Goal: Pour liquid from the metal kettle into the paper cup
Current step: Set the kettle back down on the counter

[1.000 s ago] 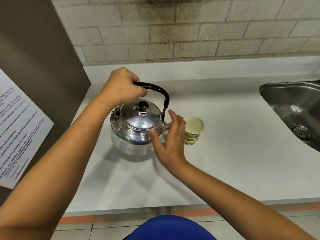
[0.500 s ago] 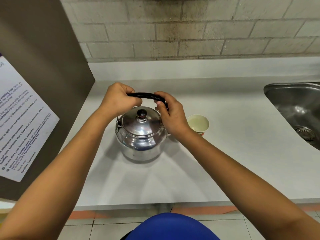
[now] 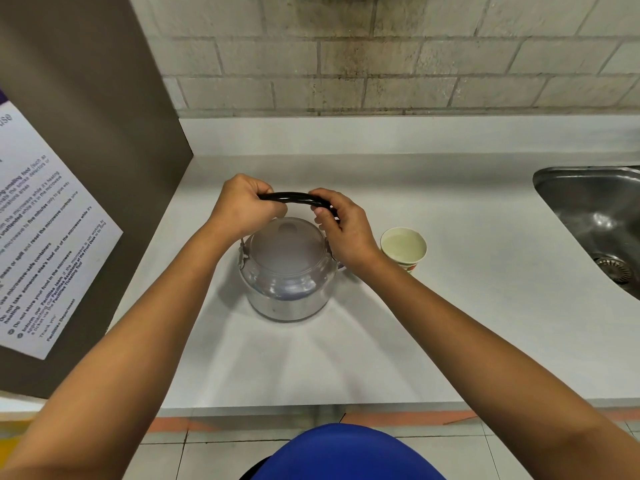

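White counter (image 3: 450, 306); brick wall (image 3: 381, 57); sink (image 3: 595, 216).

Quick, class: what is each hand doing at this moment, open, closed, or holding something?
Left hand: closed around the kettle handle.
Right hand: closed on the same handle, nearer the paper cup.

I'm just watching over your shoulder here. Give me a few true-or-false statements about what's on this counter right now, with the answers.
1. Both the left hand and the right hand grip the kettle's black handle. True.
2. The metal kettle is tipped over the paper cup. False: it sits upright on the counter.
3. The cup stands to the kettle's right. True.
4. The cup lies in the sink. False: it stands on the counter.
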Tool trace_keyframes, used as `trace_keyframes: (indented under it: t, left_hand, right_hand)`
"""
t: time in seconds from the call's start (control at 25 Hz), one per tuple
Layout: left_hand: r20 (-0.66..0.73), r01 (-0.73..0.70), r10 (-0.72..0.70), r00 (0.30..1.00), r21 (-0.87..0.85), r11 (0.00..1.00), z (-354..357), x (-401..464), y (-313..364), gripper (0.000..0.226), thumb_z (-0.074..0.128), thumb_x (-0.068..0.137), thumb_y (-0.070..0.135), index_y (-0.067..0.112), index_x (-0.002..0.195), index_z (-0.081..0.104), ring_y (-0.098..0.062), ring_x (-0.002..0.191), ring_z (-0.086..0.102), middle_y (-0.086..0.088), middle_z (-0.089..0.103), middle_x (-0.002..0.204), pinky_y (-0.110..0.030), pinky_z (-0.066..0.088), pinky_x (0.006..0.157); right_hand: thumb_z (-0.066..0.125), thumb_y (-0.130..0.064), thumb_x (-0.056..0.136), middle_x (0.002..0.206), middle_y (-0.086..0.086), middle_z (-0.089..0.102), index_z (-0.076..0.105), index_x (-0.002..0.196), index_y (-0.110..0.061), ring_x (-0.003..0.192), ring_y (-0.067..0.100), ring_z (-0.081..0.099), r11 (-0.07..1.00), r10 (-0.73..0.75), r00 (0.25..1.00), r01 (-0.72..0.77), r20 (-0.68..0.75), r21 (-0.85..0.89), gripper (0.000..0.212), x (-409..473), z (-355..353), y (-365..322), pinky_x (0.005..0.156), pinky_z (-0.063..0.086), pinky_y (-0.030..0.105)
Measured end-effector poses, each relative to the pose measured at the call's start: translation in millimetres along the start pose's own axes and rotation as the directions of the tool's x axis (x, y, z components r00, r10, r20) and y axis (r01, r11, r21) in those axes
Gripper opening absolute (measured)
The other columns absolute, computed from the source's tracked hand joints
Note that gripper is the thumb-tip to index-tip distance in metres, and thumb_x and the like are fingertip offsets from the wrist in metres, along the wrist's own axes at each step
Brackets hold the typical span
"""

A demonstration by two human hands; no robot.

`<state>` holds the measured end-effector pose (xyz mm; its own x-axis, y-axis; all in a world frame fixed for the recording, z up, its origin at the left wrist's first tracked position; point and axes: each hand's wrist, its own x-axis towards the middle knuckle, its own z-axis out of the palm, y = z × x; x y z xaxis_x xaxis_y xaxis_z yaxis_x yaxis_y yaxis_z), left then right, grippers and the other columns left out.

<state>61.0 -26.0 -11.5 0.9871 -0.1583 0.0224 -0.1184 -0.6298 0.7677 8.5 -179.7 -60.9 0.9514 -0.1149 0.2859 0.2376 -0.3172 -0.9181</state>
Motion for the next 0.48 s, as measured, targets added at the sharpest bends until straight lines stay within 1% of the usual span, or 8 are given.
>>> trace_keyframes:
  t: [0.24,0.48]
  left_hand:
    - [0.015,0.029,-0.029,0.999,-0.015,0.999,2.5,4.9,-5.2,0.033,0.067,0.062,0.004,0.019,0.038,0.049,-0.003,0.025,0.033,0.012,0.035,0.022,-0.007,0.023,0.029]
    - [0.013,0.031,-0.031,0.999,-0.026,0.999,4.3,7.1,-14.1,0.034,0.067,0.063,0.002,0.019,0.039,0.050,-0.001,0.026,0.034,0.013,0.037,0.023,-0.007,0.024,0.030]
  right_hand:
    - [0.050,-0.005,0.090,0.104,0.004,0.058,0.058,0.116,-0.008,0.091,0.020,0.056,1.000,0.024,1.000,-0.024,-0.001,0.009,0.027,2.4,3.0,6.1,0.087,0.047,0.033]
    - [0.050,-0.006,0.090,0.105,0.003,0.058,0.058,0.116,-0.010,0.095,0.018,0.055,1.000,0.019,1.000,-0.019,0.002,0.000,0.028,3.1,7.0,9.7,0.089,0.047,0.034]
